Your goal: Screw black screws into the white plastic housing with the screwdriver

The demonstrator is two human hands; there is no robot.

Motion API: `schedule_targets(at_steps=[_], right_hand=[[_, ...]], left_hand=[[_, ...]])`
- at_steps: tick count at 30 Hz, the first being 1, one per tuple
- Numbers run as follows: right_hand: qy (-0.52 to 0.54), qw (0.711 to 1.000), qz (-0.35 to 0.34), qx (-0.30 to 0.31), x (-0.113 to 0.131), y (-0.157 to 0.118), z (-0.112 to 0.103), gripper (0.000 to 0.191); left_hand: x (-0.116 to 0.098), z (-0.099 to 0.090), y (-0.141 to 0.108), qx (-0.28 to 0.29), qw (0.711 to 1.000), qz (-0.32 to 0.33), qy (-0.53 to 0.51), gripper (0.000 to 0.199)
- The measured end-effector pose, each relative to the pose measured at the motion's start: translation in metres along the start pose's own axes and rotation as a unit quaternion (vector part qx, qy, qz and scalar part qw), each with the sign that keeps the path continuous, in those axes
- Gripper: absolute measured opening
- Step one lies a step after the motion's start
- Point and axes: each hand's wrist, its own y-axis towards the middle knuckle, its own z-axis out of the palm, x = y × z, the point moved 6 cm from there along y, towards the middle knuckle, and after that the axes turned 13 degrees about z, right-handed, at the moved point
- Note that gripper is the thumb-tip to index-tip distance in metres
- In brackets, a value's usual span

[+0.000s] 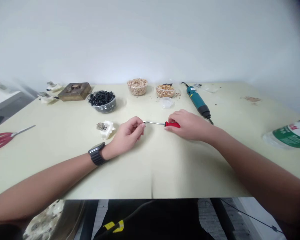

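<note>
While both our bare hands lay on the pale cream tabletop [150, 173], our right hand [187, 126] had its fingers [174, 117] closed over the red plastic handle of a slim steel-shafted screwdriver [166, 124]. The screwdriver sat roughly level above the middle of the tabletop, its shaft pointing toward our left hand [127, 134]. That hand's curled fingers [140, 125] had their tips at the end of the shaft, though we could not tell whether they pinched it or only sat just beside it. A black link-band watch [97, 154] circled our left wrist. Just beside that hand lay a white plastic fitting with a metal insert [106, 129]. Farther back stood a clear bowl of black pieces [101, 101], a clear tub of tan granules [137, 87], a second clear tub of tan granules [165, 90], a small clear lid [167, 102], a teal corded electric screwdriver [198, 102] and a dark wooden box [75, 91]. Red-handled scissors [2, 140] lay toward the left edge, with a plastic bag with a green label [290, 136] at the right
</note>
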Motion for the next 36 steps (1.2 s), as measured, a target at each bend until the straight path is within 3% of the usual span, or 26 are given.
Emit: schedule_targets(at_steps=[3,7,10,14,19,36], right_hand=[[-0.037,0.998,-0.004,0.051,-0.002,0.0,0.009,0.029],[-0.051,0.997,0.048,0.026,-0.001,0.001,0.005,0.027],[-0.044,0.996,0.061,-0.056,-0.004,0.004,-0.007,0.031],[-0.039,0.984,-0.021,-0.172,-0.005,0.006,-0.02,0.033],[-0.044,0.97,-0.047,-0.233,-0.007,0.005,-0.024,0.033],[-0.063,0.968,-0.059,-0.237,-0.005,0.003,-0.021,0.03]], left_hand=[[0.001,-0.004,0.003,-0.018,1.0,0.002,0.011,0.035],[0.005,-0.008,0.006,-0.055,0.998,0.001,0.003,0.035],[0.011,-0.014,0.009,-0.087,0.996,0.005,-0.008,0.035],[0.019,-0.021,0.011,-0.107,0.994,0.011,-0.001,0.035],[0.022,-0.023,0.013,-0.104,0.994,0.018,-0.004,0.036],[0.016,-0.017,0.011,-0.072,0.997,0.03,-0.02,0.036]])
